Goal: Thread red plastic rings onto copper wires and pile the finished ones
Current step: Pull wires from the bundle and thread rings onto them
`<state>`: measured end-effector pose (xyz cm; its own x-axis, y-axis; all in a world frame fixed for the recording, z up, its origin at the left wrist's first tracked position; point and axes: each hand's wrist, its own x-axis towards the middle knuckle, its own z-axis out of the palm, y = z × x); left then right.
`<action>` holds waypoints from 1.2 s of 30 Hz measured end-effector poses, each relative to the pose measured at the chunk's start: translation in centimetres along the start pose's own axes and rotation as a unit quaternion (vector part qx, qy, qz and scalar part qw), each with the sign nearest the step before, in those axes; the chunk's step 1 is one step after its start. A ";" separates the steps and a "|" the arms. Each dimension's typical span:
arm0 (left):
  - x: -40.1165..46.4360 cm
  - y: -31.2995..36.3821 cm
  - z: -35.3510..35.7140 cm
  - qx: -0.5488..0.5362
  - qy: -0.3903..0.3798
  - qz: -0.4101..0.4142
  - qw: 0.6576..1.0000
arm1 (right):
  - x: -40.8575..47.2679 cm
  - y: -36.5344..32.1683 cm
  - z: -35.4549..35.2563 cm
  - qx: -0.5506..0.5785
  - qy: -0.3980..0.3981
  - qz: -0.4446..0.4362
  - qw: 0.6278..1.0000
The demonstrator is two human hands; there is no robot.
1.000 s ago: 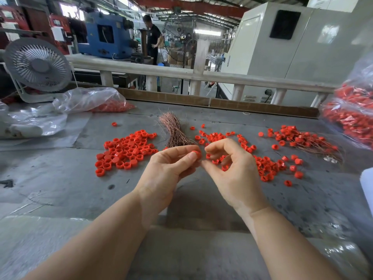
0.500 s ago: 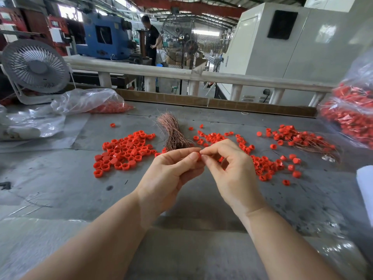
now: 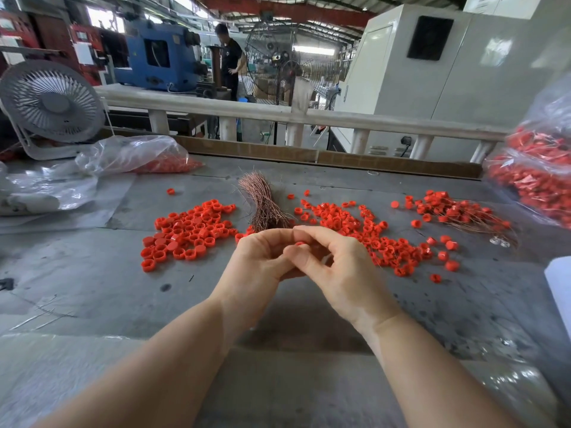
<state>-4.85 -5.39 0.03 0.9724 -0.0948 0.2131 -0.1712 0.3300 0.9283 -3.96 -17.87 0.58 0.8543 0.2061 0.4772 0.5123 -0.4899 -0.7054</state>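
Closer together than a moment ago, my left hand [image 3: 262,261] and right hand [image 3: 333,267] now overlap, both pinching one red ring [image 3: 300,243]; any wire is hidden. I judge a slip would drop the ring among loose rings [image 3: 370,233]. Beyond lie the wire bundle [image 3: 262,202] and finished pile [image 3: 457,211] across the desk [image 3: 92,288].

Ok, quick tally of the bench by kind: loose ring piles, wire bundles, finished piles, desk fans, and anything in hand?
Loose ring piles: 2
Copper wire bundle: 1
Finished pile: 1
Desk fan: 1
Ring held in the fingers: 1
Total: 6
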 end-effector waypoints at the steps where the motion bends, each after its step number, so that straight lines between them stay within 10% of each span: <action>1: 0.0 0.0 0.0 0.015 0.000 0.006 1.000 | 0.0 0.0 0.0 0.013 -0.008 0.001 1.000; 36: -0.1 0.6 0.1 0.002 0.050 0.038 0.998 | 0.5 0.4 -0.5 0.111 0.103 -0.058 0.987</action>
<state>-5.08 -5.26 0.62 0.9676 0.0246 0.2513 -0.2452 0.3290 0.9119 -3.37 -18.41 0.84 0.7646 0.0613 0.6416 0.6315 -0.2705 -0.7267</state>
